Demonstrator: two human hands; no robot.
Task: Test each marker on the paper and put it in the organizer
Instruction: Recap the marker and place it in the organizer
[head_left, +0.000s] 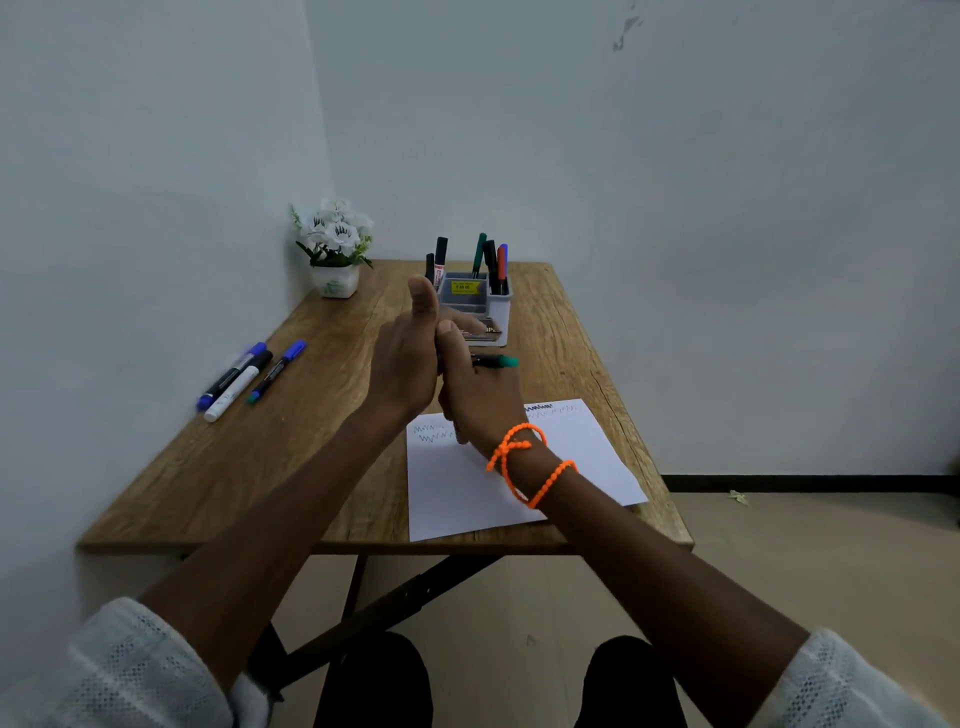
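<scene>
The right hand (480, 395) grips a black marker with a green cap (496, 361) above the white sheet of scribbled paper (467, 493). The left hand (408, 358) presses against it, thumb raised, its fingers hidden. Just beyond both stands the grey plastic organizer (500, 306) holding upright markers.

Three loose markers (244, 379) lay on the table (208, 467) at the left of the frame. One more marker (496, 361), green-capped, was in the hands at centre. In the organizer (498, 304), upper centre, six markers stood upright: two (436, 262) on its left side and four (492, 260) on its right, though the right cluster overlapped and the count was less sure. That made ten markers in all. There was one sheet of paper (457, 499), lower centre, and one flower pot (336, 280) at upper left. Two hands showed, and one orange bracelet (519, 457), wound round the right wrist.
</scene>
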